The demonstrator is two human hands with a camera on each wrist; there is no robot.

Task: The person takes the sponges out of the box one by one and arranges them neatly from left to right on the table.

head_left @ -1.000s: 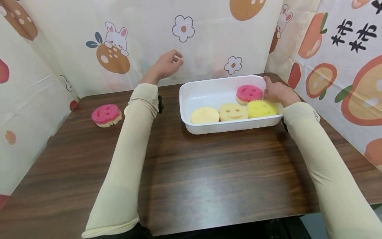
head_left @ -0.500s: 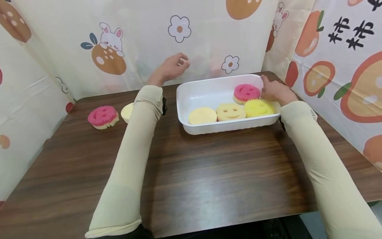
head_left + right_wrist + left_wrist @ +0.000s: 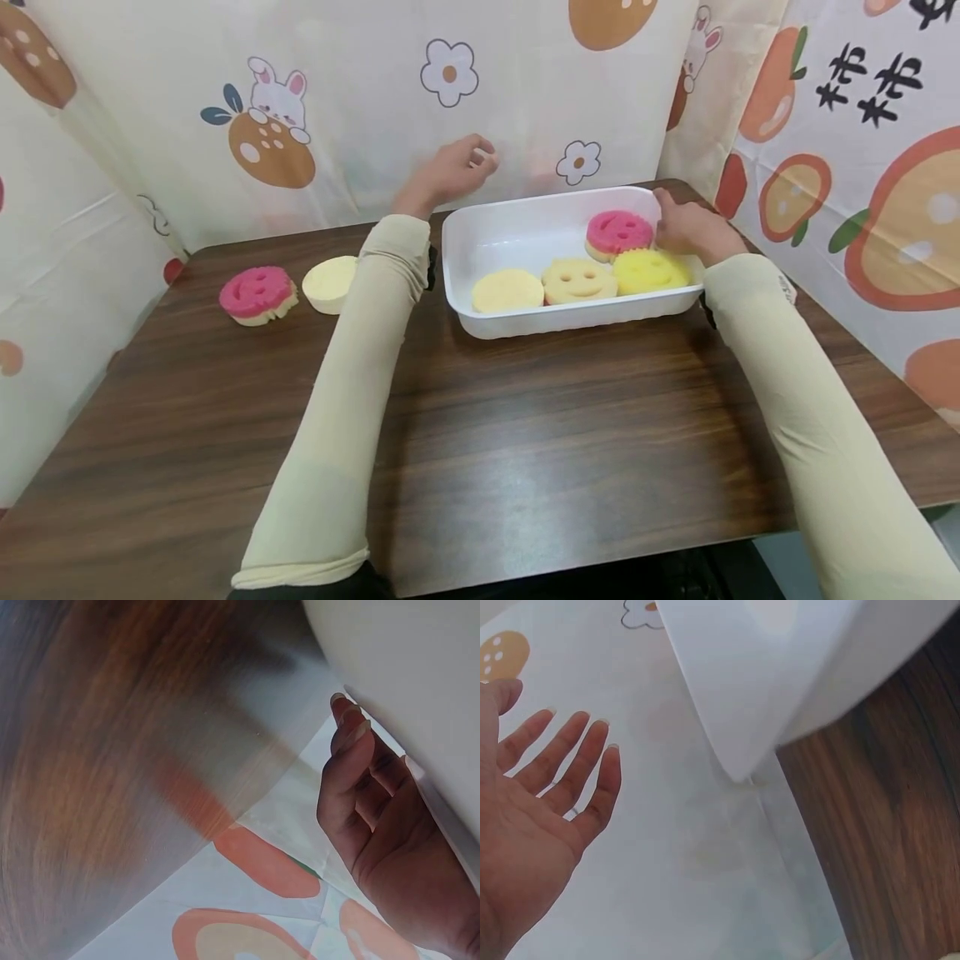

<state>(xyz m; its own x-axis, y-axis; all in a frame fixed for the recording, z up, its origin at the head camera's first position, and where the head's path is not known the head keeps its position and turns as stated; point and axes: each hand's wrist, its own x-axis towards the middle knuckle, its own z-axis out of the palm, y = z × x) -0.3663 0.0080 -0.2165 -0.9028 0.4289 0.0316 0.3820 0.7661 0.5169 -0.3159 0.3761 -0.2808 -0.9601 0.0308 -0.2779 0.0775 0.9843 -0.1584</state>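
Observation:
A white plastic tray (image 3: 480, 325) stands toward the back of the table. My right hand (image 3: 693, 229) grips its right end; in the right wrist view, curled fingers (image 3: 352, 757) lie along the outer wall. Inside the tray are a pink smiley sponge (image 3: 618, 232), a yellow smiley one, a pale smiley one (image 3: 579, 282) and a plain pale round one (image 3: 507, 291). My left hand (image 3: 453, 171) hovers holding nothing behind the tray's back left corner, with its fingers relaxed and apart in the left wrist view.
Left of my left forearm, a pink smiley sponge (image 3: 258, 294) and a pale round sponge (image 3: 328, 283) lie on the dark wooden table (image 3: 525, 442); the sleeve partly covers the pale one. Printed cloth (image 3: 360, 100) hangs behind the table and along both sides.
My left hand has drifted right toward the tray, and its sleeve has uncovered more of the pale sponge on the table. My right hand keeps its grip on the tray.

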